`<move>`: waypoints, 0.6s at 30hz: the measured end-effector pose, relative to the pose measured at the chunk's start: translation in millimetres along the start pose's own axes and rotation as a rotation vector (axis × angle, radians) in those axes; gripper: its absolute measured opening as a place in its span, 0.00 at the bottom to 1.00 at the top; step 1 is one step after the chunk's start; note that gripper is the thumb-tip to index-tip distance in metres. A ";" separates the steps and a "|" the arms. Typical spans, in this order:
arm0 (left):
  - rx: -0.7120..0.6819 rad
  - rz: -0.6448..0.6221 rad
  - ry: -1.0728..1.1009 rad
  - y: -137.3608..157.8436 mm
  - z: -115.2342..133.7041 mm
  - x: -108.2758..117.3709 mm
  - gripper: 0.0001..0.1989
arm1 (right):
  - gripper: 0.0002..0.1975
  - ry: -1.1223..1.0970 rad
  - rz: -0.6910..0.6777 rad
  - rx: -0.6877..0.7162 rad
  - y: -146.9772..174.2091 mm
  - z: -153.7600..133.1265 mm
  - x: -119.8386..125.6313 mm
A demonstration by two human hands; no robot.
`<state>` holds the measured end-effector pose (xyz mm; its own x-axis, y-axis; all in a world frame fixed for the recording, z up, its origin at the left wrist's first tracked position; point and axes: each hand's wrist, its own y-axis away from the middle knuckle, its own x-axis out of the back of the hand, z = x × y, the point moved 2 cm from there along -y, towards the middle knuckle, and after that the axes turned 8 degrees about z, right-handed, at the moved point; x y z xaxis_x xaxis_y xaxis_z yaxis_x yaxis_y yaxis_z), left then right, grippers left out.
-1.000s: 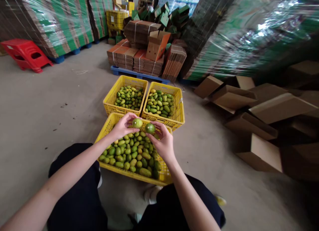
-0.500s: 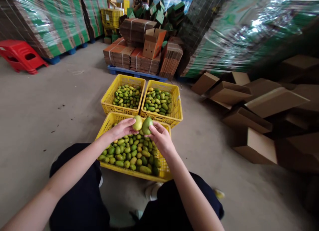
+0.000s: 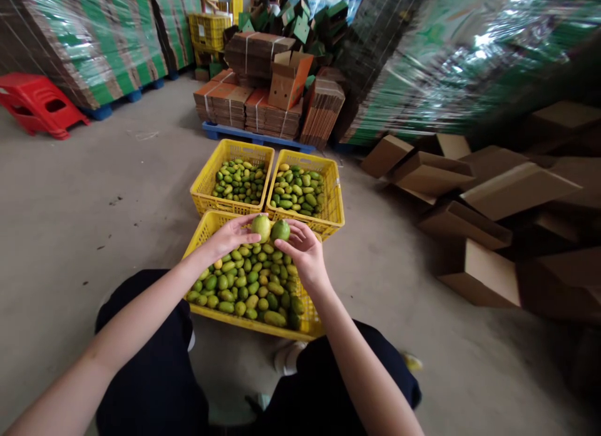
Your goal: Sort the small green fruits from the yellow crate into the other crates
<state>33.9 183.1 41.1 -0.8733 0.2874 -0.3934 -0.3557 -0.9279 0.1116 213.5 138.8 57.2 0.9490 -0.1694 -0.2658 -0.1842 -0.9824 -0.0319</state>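
Above the front yellow crate [image 3: 248,326], my left hand [image 3: 229,237] has its fingers and thumb around a yellowish-green lemon [image 3: 261,227]. Close to its right, a darker green lemon [image 3: 280,230] is gripped by my right hand [image 3: 306,251]. Both fruits show an end toward me, with a narrow gap between them. Below them, many green and yellow-green lemons [image 3: 244,292] fill much of the front crate. My forearms hide parts of its side rims.
Two more yellow crates, a left one [image 3: 200,188] and a right one [image 3: 334,201], hold similar fruit behind the front crate. Flattened cartons [image 3: 275,116] lie on a blue pallet [image 3: 258,137]. A red stool [image 3: 42,107] is at left. Open cardboard boxes [image 3: 488,273] lie at right.
Both lemons have been turned in my fingers so their ends face me. My hands have shifted slightly up, and a small gap now shows between the fruits.
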 end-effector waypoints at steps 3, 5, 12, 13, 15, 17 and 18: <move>0.024 0.047 0.028 0.5 -0.6 0.3 0.25 | 0.22 -0.001 0.034 -0.023 0.8 1.8 0.3; 0.050 0.087 0.095 0.9 0.1 0.4 0.22 | 0.21 -0.046 0.052 -0.075 0.5 3.0 0.7; 0.265 0.141 0.373 3.1 1.2 -10.2 0.11 | 0.14 -0.376 -0.032 -0.385 -5.4 5.1 -2.9; 0.271 0.144 0.381 3.6 0.6 -12.0 0.11 | 0.15 -0.383 -0.037 -0.404 -5.0 5.1 -4.2; 0.241 0.152 0.364 4.7 -0.9 -14.6 0.10 | 0.15 -0.355 -0.018 -0.400 -2.9 5.6 -6.8; 0.202 0.142 0.331 5.4 -2.5 -16.4 0.11 | 0.16 -0.318 0.009 -0.377 -0.2 7.1 -9.3; 0.195 0.133 0.317 5.6 -3.3 -17.1 0.12 | 0.16 -0.310 0.022 -0.374 1.0 8.4 -10.2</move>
<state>48.0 172.2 45.4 -0.7805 0.0520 -0.6230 -0.3299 -0.8807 0.3399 201.5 140.3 51.8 0.8148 -0.2146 -0.5386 -0.0452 -0.9496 0.3101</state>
